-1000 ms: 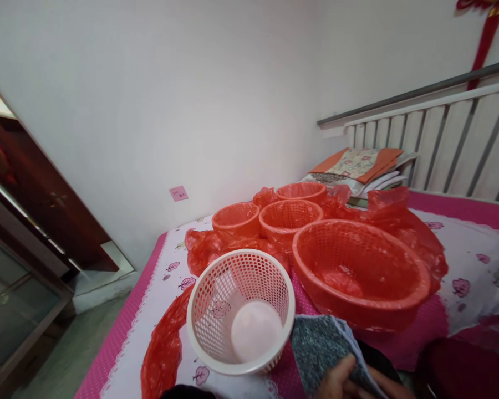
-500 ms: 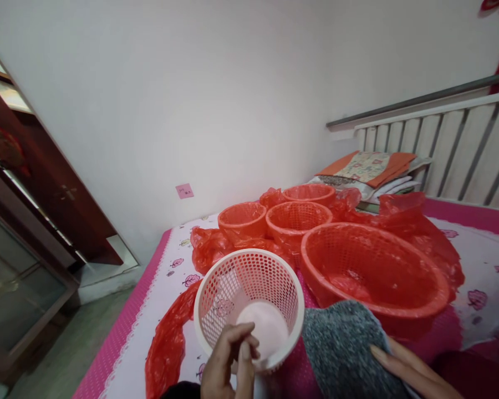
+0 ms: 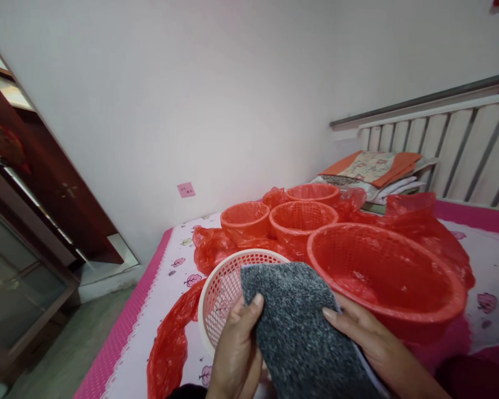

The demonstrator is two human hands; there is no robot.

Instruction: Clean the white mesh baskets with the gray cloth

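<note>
A dark grey, fuzzy cloth [image 3: 301,327] with a pale edge is held up in front of me. My left hand [image 3: 238,346] grips its left edge, thumb on top. On the opposite side my right hand [image 3: 370,335] pinches the cloth, its thumb also on the front face. Behind the cloth stands a white perforated plastic basket [image 3: 210,293], its right part and bottom mostly hidden. To the right of it is a large red plastic basket [image 3: 386,313], lined with red plastic film.
Smaller red lined baskets [image 3: 246,219] stand behind. A red plastic bag [image 3: 170,343] lies at the left on the flowered bed sheet [image 3: 149,310]. Folded bedding [image 3: 374,169] is stacked near the radiator [image 3: 461,136]. The bed's left edge drops to the floor.
The grey cloth has moved left and up, from beside the white basket to in front of it. My left hand, empty before, has taken hold of the cloth's left edge.
</note>
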